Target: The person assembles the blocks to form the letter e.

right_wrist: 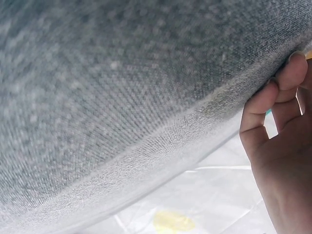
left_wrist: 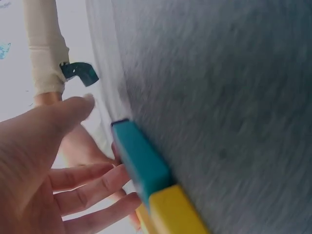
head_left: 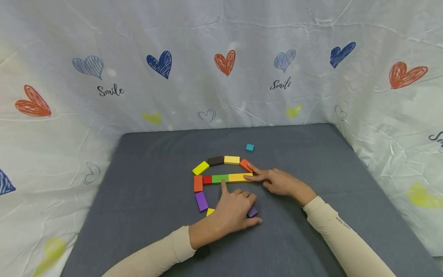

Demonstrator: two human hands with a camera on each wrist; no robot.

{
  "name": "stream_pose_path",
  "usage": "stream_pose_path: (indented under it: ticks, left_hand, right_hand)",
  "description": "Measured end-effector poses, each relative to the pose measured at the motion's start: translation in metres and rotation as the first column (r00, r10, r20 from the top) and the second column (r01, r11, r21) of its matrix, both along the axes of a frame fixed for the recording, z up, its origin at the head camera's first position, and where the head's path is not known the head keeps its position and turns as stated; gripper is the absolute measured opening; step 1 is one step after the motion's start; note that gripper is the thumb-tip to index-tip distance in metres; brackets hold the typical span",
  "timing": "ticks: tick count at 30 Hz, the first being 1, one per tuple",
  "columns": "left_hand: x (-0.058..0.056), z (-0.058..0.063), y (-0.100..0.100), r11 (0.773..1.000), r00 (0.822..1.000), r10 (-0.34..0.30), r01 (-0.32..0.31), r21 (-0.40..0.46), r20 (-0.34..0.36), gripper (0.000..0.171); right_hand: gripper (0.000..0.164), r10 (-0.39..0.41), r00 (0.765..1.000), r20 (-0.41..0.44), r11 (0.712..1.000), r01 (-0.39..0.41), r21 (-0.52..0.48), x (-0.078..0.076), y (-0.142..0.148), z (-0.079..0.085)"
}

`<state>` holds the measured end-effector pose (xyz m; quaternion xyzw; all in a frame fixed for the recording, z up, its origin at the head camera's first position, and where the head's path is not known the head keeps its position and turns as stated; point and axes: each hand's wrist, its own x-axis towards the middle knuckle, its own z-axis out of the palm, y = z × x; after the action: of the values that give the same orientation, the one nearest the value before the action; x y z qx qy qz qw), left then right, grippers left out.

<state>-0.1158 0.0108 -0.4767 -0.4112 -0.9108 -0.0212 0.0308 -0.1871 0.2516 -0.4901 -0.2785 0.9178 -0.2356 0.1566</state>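
Wooden blocks lie on the grey cloth in a curved, e-like outline with a straight bar across it. My left hand reaches over the lower curve, its extended index fingertip at the green block. The thumb points right, near a purple block. A teal block and a yellow block lie beside its fingers in the left wrist view, hidden under it from above. My right hand stretches one finger to the orange block and another digit onto the long yellow block; its other fingers are bent.
A red block continues the bar leftward. Orange, purple, lime-yellow, dark brown and pale yellow blocks form the curve. One small blue block lies apart behind. A white curtain hangs beyond the table.
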Motion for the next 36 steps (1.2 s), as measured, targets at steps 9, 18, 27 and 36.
stream_pose_path:
  ticks: [9, 18, 27, 36]
  left_hand:
    - [-0.019, 0.028, -0.006, 0.994, 0.996, 0.086, -0.084, 0.072, -0.027, 0.079]
    - [-0.047, 0.060, -0.010, 0.980, 0.985, 0.087, -0.057, 0.193, -0.147, 0.040]
    - [-0.088, 0.076, 0.003, 0.977, 0.985, 0.057, -0.021, 0.213, -0.162, 0.033]
    - [-0.118, 0.084, 0.022, 0.976, 0.996, 0.041, -0.024, 0.216, -0.075, 0.033]
  right_hand:
    - [0.071, -0.026, 1.000, -0.006, 1.000, 0.026, 0.003, -0.001, 0.000, 0.001]
    - [0.067, -0.025, 0.999, -0.024, 1.000, 0.025, 0.003, -0.001, 0.002, 0.000]
    - [0.068, -0.008, 1.000, -0.021, 1.000, 0.008, -0.010, 0.000, 0.005, -0.001]
    - [0.070, 0.031, 0.998, -0.058, 0.999, -0.032, -0.016, 0.000, 0.005, -0.001]
